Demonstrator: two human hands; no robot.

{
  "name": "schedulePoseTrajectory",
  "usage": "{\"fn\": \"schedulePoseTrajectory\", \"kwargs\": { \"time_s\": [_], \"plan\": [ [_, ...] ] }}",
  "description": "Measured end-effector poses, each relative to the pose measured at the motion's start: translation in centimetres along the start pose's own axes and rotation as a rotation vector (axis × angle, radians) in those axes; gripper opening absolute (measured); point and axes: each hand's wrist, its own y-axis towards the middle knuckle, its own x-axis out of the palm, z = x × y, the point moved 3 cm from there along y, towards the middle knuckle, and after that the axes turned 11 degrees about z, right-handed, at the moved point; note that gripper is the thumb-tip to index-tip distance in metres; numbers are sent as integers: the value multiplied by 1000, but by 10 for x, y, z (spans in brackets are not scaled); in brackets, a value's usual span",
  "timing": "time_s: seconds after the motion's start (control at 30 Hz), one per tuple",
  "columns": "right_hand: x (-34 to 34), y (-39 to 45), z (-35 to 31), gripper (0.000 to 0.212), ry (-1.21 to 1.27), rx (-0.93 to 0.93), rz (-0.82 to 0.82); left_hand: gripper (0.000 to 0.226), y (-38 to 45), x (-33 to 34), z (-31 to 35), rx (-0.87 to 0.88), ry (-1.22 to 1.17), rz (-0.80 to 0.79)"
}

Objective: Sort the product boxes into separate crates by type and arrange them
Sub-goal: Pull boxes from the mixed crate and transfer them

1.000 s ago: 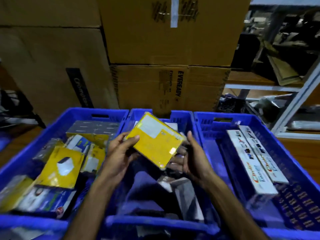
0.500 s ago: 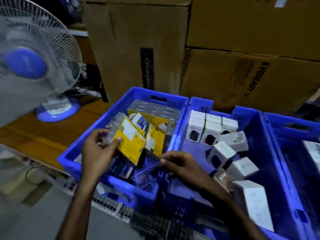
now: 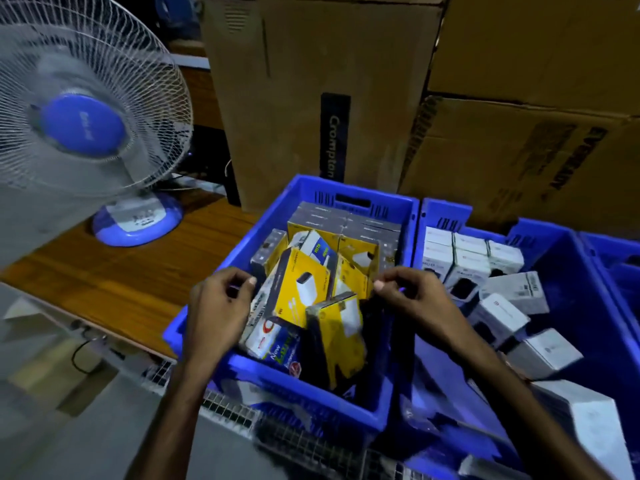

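The yellow box (image 3: 304, 289), which half a second ago was being held up in the left hand (image 3: 216, 306), is now being shown lying tilted among the mixed boxes in the left blue crate (image 3: 294, 400), released. The left hand is being held just beside it over the crate's left wall, fingers loosely curled and thumb near fingertip, with nothing gripped. The right hand (image 3: 412, 299) is being held over the divide between the two crates, thumb and forefinger drawn together at the edge of a neighbouring yellow box (image 3: 356, 268) (whether that edge is actually being pinched cannot be told). The white boxes (image 3: 467, 258) are being kept in the middle blue crate (image 3: 561, 244), some standing in rows at the far wall, others lying loose nearer the camera. One yellow box is thus being counted as sorted by type; its arranging is being judged unfinished, since the front boxes are leaning at odd angles while the far row (image 3: 346, 220) is standing neatly packed.
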Motion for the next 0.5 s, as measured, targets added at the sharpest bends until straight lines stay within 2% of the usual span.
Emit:
{"fn": "schedulePoseTrajectory", "kwargs": {
  "time_s": [0.17, 0.27, 0.37, 0.5],
  "plan": [
    [13, 42, -5, 11, -173, -91, -83, 14, 8, -4, -10, 7, 55, -10],
    [22, 79, -5, 11, -307, -189, -167, 10, 3, 6, -9, 74, 272, -102],
    [34, 124, 0, 13, -441, -277, -251, 19, 2, 10, -4, 142, 373, -169],
    [70, 170, -3, 23, -660, -383, -467, 27, -4, 16, -2, 220, 582, -285]
  ]
}}
